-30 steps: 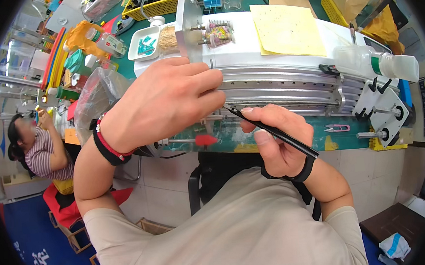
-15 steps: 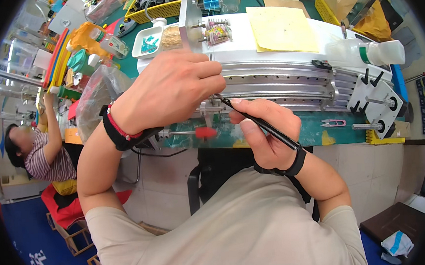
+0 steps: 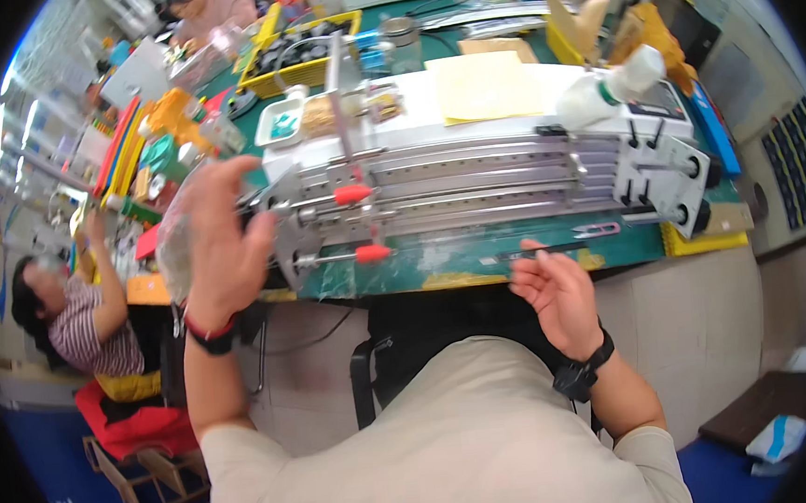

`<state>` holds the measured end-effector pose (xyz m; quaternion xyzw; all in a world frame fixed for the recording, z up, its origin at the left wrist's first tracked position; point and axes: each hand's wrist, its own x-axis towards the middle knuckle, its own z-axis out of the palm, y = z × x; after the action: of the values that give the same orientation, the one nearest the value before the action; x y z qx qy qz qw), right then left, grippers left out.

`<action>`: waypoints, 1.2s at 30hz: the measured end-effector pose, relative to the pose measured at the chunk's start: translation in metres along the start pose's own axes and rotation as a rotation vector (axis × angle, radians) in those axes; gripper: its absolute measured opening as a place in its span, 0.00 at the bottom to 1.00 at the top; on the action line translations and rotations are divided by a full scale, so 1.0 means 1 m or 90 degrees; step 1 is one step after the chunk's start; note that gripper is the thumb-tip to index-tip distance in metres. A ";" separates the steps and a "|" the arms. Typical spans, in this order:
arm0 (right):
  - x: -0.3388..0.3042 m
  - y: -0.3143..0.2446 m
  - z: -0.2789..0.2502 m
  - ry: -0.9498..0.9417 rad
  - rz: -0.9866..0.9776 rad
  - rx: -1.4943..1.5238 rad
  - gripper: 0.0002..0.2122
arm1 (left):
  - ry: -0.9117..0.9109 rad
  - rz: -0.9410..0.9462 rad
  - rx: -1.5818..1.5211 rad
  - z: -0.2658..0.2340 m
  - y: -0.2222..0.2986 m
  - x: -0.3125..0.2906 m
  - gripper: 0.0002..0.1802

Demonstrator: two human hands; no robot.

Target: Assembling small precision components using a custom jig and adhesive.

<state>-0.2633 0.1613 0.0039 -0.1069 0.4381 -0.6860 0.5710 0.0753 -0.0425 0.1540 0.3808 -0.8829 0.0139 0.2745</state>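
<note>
My left hand (image 3: 223,241) is raised at the left end of a metal rail frame (image 3: 482,182), thumb and fingers apart and nothing seen in them. It is slightly blurred. At the bench's front edge, my right hand (image 3: 560,297) has its thumb and fingertips on slim black tweezers (image 3: 566,247), which lie nearly level at the green bench top. Just beyond them sits a small pair of pink thread snips (image 3: 598,229). Two rods with red tips, an upper one (image 3: 352,194) and a lower one (image 3: 373,253), stick out from the frame's left end.
Behind the frame are a white tray of teal pieces (image 3: 280,124), yellow paper (image 3: 485,87), a white bottle (image 3: 611,87) and a yellow basket of black parts (image 3: 300,53). A plastic bag (image 3: 177,249) is by my left hand. One person (image 3: 80,311) sits at left, another (image 3: 214,17) across the bench.
My left hand has left the frame's middle, moved left and opened. My right hand has moved right with the tweezers, lowering them to the bench. The red-tipped rods now show more fully.
</note>
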 end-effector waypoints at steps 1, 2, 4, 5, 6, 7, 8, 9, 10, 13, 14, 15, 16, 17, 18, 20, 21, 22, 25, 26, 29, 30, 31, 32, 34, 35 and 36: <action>-0.002 -0.007 0.000 0.058 0.072 0.039 0.14 | 0.066 0.034 0.135 0.002 -0.015 -0.013 0.36; -0.003 -0.009 -0.015 0.019 0.084 0.043 0.16 | 0.132 0.010 0.167 0.013 -0.040 -0.039 0.43; -0.006 -0.018 -0.044 0.098 -0.059 -0.037 0.16 | 0.136 0.019 0.066 0.018 -0.015 -0.065 0.50; -0.002 -0.023 -0.057 0.129 -0.155 -0.119 0.17 | 0.098 0.015 -0.002 0.022 0.001 -0.088 0.49; 0.009 -0.031 -0.077 0.209 -0.266 -0.225 0.17 | 0.025 0.063 -0.136 0.035 0.019 -0.104 0.42; 0.025 -0.040 -0.100 0.295 -0.412 -0.377 0.16 | -0.109 0.138 -0.219 0.050 0.034 -0.111 0.31; 0.029 -0.057 -0.103 0.365 -0.467 -0.499 0.17 | -0.301 0.137 -0.390 0.072 0.054 -0.108 0.27; 0.031 -0.074 -0.100 0.436 -0.515 -0.621 0.19 | -0.387 0.173 -0.468 0.103 0.067 -0.109 0.22; 0.033 -0.090 -0.096 0.492 -0.520 -0.730 0.20 | -0.440 0.227 -0.519 0.141 0.074 -0.112 0.21; 0.034 -0.121 -0.079 0.589 -0.438 -0.947 0.24 | -0.562 0.238 -0.586 0.244 0.083 -0.127 0.21; 0.034 -0.125 -0.081 0.586 -0.399 -0.990 0.24 | -0.556 0.235 -0.558 0.268 0.089 -0.127 0.22; 0.035 -0.128 -0.082 0.578 -0.358 -1.032 0.24 | -0.548 0.229 -0.529 0.288 0.094 -0.128 0.22; 0.035 -0.131 -0.086 0.567 -0.395 -1.033 0.21 | -0.547 0.238 -0.534 0.307 0.099 -0.129 0.22; 0.032 -0.134 -0.090 0.580 -0.397 -1.036 0.21 | -0.548 0.219 -0.542 0.325 0.102 -0.130 0.22; 0.029 -0.136 -0.094 0.531 -0.344 -0.851 0.18 | -0.549 0.198 -0.550 0.332 0.105 -0.127 0.22; 0.028 -0.136 -0.098 0.483 -0.296 -0.671 0.16 | -0.572 0.137 -0.561 0.341 0.105 -0.128 0.22; 0.028 -0.134 -0.100 0.460 -0.281 -0.549 0.13 | -0.597 0.063 -0.565 0.342 0.104 -0.131 0.22; 0.028 -0.133 -0.101 0.433 -0.264 -0.429 0.11 | -0.593 0.060 -0.539 0.346 0.099 -0.135 0.22; 0.030 -0.130 -0.100 0.432 -0.270 -0.394 0.08 | -0.584 0.093 -0.424 0.355 0.090 -0.137 0.23; 0.031 -0.129 -0.099 0.436 -0.267 -0.397 0.08 | -0.587 0.093 -0.430 0.358 0.089 -0.139 0.23; 0.040 -0.120 -0.099 0.487 -0.297 -0.375 0.09 | -0.563 0.094 -0.417 0.362 0.086 -0.141 0.23; 0.046 -0.112 -0.112 0.472 -0.327 -0.329 0.08 | -0.555 0.106 -0.406 0.360 0.087 -0.140 0.23; 0.050 -0.108 -0.113 0.455 -0.354 -0.283 0.07 | -0.546 0.113 -0.393 0.359 0.087 -0.140 0.23; 0.053 -0.103 -0.113 0.457 -0.352 -0.286 0.07 | -0.548 0.112 -0.397 0.360 0.086 -0.139 0.23; 0.061 -0.092 -0.094 0.522 -0.401 -0.185 0.07 | -0.522 0.128 -0.393 0.361 0.085 -0.139 0.24; 0.061 -0.090 -0.093 0.523 -0.399 -0.188 0.07 | -0.523 0.126 -0.395 0.361 0.085 -0.139 0.24; 0.062 -0.087 -0.089 0.526 -0.419 -0.159 0.06 | -0.520 0.124 -0.392 0.361 0.084 -0.138 0.23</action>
<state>-0.4015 0.1468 -0.0078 -0.0269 0.6475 -0.7563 0.0891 -0.0757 0.0252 -0.2052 0.1729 -0.9126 -0.3706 0.0042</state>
